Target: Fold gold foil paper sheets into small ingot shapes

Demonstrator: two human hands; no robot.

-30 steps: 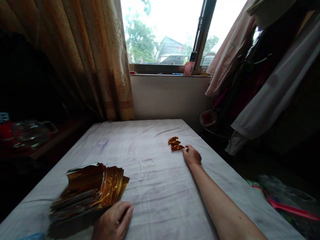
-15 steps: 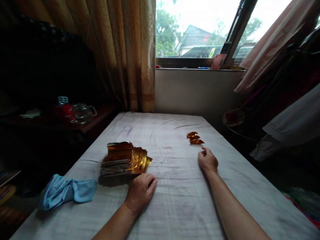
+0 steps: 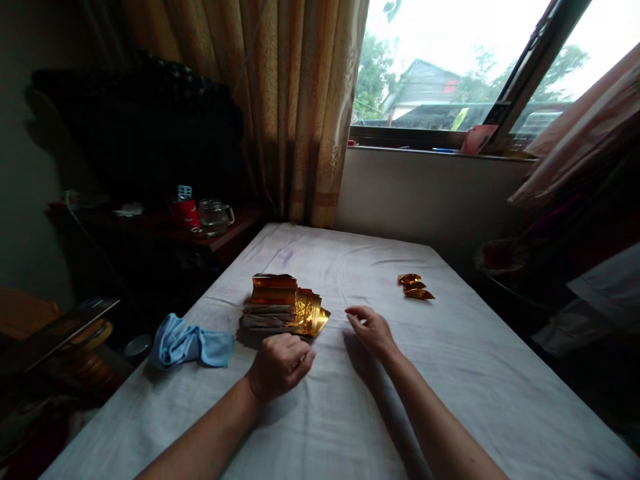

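A stack of gold foil paper sheets (image 3: 274,291), with grey edges and a fanned, pointed right end, lies left of centre on the white sheet. My left hand (image 3: 283,365) is just in front of it, fingers curled into a loose fist with nothing showing in them. To the right of the stack my right hand (image 3: 371,330) hovers above its shadow, fingers stretched leftward and slightly apart, empty. A small group of folded gold foil pieces (image 3: 417,287) sits farther back on the right, apart from both hands.
A crumpled light-blue cloth (image 3: 193,341) lies at the left edge of the sheet-covered surface (image 3: 345,413). Beyond that edge, a dark red side table holds a glass mug (image 3: 215,217) and a red cup (image 3: 184,213). Clothes (image 3: 575,187) hang along the right side.
My right hand has moved left, from beside the folded gold pieces toward the stack. My left hand stays near the stack's front. The view has turned left.
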